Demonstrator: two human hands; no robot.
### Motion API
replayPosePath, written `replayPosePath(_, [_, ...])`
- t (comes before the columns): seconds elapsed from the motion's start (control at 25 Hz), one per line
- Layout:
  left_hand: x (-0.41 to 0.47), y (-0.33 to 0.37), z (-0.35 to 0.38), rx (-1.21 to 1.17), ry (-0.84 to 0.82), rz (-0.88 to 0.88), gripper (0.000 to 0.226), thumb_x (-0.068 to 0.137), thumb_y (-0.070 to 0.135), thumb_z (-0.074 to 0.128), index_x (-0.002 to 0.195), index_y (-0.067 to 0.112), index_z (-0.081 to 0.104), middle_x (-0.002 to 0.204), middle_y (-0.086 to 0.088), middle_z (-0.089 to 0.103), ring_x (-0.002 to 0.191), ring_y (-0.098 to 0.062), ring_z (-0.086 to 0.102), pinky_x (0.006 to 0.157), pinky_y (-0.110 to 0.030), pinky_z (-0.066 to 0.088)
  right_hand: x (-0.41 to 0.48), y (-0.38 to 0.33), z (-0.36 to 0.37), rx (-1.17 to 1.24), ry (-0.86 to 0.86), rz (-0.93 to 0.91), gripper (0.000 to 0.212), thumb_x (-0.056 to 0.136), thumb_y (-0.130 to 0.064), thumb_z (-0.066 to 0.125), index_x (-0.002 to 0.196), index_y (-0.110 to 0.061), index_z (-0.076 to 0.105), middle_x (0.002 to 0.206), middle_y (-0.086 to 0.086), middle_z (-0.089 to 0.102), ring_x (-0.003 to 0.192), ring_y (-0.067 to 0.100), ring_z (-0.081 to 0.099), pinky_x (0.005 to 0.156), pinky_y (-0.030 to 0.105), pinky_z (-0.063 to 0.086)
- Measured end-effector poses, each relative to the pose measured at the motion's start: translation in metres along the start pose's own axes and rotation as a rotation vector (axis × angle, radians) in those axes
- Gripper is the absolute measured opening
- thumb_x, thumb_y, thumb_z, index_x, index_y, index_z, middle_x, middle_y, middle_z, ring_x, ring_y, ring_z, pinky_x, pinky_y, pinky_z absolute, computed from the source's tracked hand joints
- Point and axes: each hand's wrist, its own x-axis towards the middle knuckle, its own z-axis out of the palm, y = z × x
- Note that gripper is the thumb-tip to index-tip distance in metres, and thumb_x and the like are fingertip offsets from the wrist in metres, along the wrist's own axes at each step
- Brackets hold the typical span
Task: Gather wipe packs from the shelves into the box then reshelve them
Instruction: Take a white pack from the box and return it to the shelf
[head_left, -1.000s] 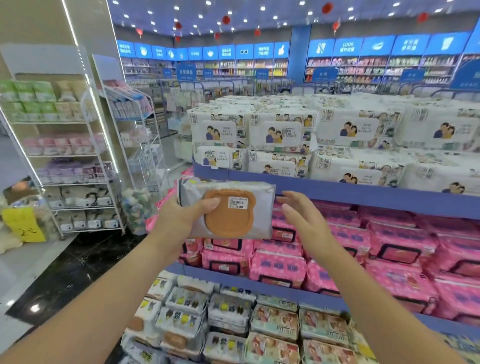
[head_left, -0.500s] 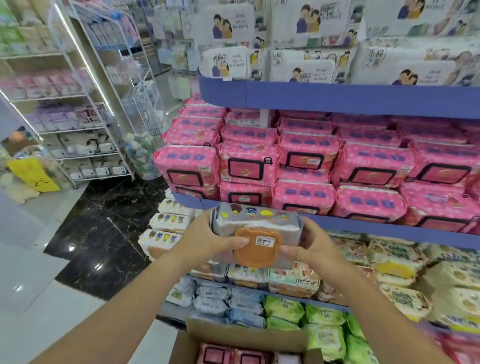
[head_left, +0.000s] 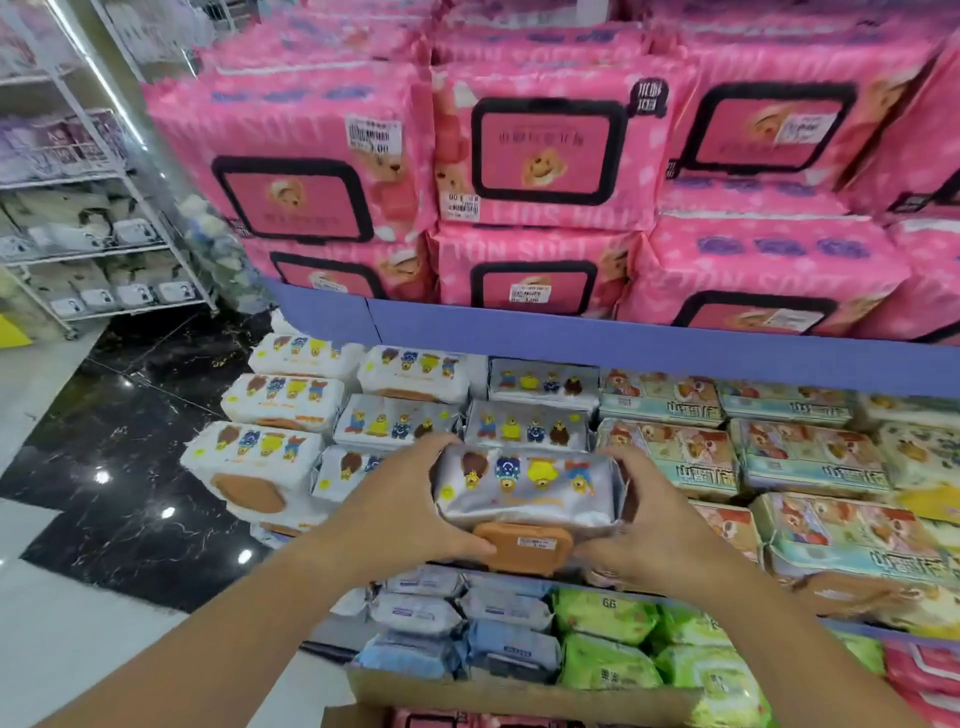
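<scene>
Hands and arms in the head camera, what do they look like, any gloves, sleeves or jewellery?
The left hand and right hand wear no gloves, and no ring shows on either. No watch or bracelet shows. The left forearm and right forearm show no sleeve up to the frame edge.

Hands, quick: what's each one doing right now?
Left hand: grips the left end of the silver wipe pack.
Right hand: grips the same pack's right end.
</scene>
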Motion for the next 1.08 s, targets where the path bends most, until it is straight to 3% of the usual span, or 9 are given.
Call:
replayPosePath(0.12, [0.039, -0.02, 0.016, -0.001, 0.115, 0.054, 0.1, 0.061, 0.052, 0.093, 0.145, 0.036, 0.041, 0.125, 0.026, 0.045, 0.109, 0.002, 0.046, 0.086, -0.012, 0.039, 0.036, 0.015, -0.001, -0.05, 0.05, -0.052, 0.091, 0.068, -0.004, 0.089, 0.136, -0.037, 0.039, 0.119, -0.024, 0.053, 0.092, -0.009, 0.064, 0.07, 0.013, 0.052])
replayPosePath(0.2, [0.058, -0.028, 0.027, -0.068, 0.145, 0.075, 0.101, 0.061, 0.049, 0.094, 0.146, 0.034, 0.043, 0.129, 0.024, 0.048, 0.113, 0.001, 0.048, 0.097, -0.021, 0.044, 0.052, 0.026, -0.007, -0.049, 0.073, -0.044, 0.086, 0.068, -0.001, 0.089, 0.134, -0.035, 0.045, 0.12, -0.016, 0.058, 0.092, -0.003, 0.066, 0.07, 0.016, 0.054])
replayPosePath(0.32, [0.069, -0.029, 0.032, -0.118, 0.151, 0.057, 0.103, 0.059, 0.048, 0.095, 0.148, 0.033, 0.044, 0.137, 0.021, 0.052, 0.122, -0.003, 0.05, 0.107, -0.031, 0.044, 0.063, 0.036, -0.018, -0.035, 0.091, -0.013, 0.085, 0.064, -0.007, 0.092, 0.135, -0.033, 0.051, 0.124, -0.004, 0.064, 0.102, 0.015, 0.069, 0.087, 0.043, 0.059])
replayPosePath(0.48, [0.065, -0.04, 0.021, -0.058, 0.174, 0.066, 0.092, 0.054, 0.05, 0.095, 0.135, 0.039, 0.053, 0.119, 0.026, 0.061, 0.106, 0.003, 0.061, 0.094, -0.028, 0.053, 0.069, 0.027, -0.006, -0.065, 0.079, -0.046, 0.083, 0.065, -0.007, 0.092, 0.133, -0.031, 0.05, 0.119, -0.009, 0.062, 0.101, 0.01, 0.067, 0.088, 0.037, 0.058])
replayPosePath(0.6, [0.062, -0.045, 0.02, 0.06, 0.136, 0.012, 0.103, 0.052, 0.057, 0.094, 0.141, 0.036, 0.048, 0.127, 0.02, 0.06, 0.111, -0.007, 0.059, 0.095, -0.03, 0.051, 0.067, 0.029, -0.001, -0.08, 0.032, -0.007, 0.078, 0.068, -0.005, 0.09, 0.128, -0.034, 0.048, 0.114, -0.014, 0.058, 0.098, 0.006, 0.065, 0.086, 0.034, 0.058])
replayPosePath(0.76, [0.061, -0.05, 0.046, 0.217, 0.059, 0.02, 0.1, 0.056, 0.063, 0.09, 0.14, 0.038, 0.042, 0.119, 0.022, 0.055, 0.098, -0.002, 0.053, 0.079, -0.019, 0.043, 0.061, 0.05, 0.003, -0.372, -0.016, -0.023, 0.084, 0.069, -0.029, 0.091, 0.134, -0.037, 0.04, 0.115, -0.018, 0.055, 0.101, 0.005, 0.061, 0.092, 0.037, 0.055])
replayPosePath(0.84, [0.065, -0.057, 0.059, 0.277, 0.093, 0.057, 0.104, 0.06, 0.064, 0.087, 0.146, 0.029, 0.041, 0.128, 0.012, 0.054, 0.111, -0.01, 0.048, 0.091, -0.023, 0.04, 0.061, 0.061, 0.002, -0.596, 0.046, -0.066, 0.092, 0.068, -0.043, 0.089, 0.142, -0.036, 0.036, 0.124, -0.015, 0.051, 0.11, 0.009, 0.054, 0.1, 0.035, 0.049])
replayPosePath(0.96, [0.075, -0.063, 0.073, 0.479, 0.165, 0.167, 0.104, 0.063, 0.071, 0.08, 0.146, 0.017, 0.048, 0.139, 0.001, 0.052, 0.13, -0.022, 0.043, 0.112, -0.034, 0.032, 0.065, 0.076, 0.001, -0.857, 0.157, -0.197, 0.097, 0.065, -0.057, 0.085, 0.147, -0.024, 0.045, 0.143, -0.004, 0.046, 0.132, 0.02, 0.041, 0.114, 0.036, 0.031])
replayPosePath(1.08, [0.08, -0.063, 0.072, 0.499, 0.139, 0.164, 0.106, 0.065, 0.073, 0.078, 0.149, 0.016, 0.046, 0.143, 0.001, 0.05, 0.133, -0.023, 0.039, 0.114, -0.036, 0.029, 0.069, 0.083, 0.003, -0.896, 0.165, -0.208, 0.096, 0.066, -0.058, 0.084, 0.145, -0.018, 0.049, 0.143, -0.002, 0.045, 0.133, 0.021, 0.038, 0.115, 0.033, 0.027])
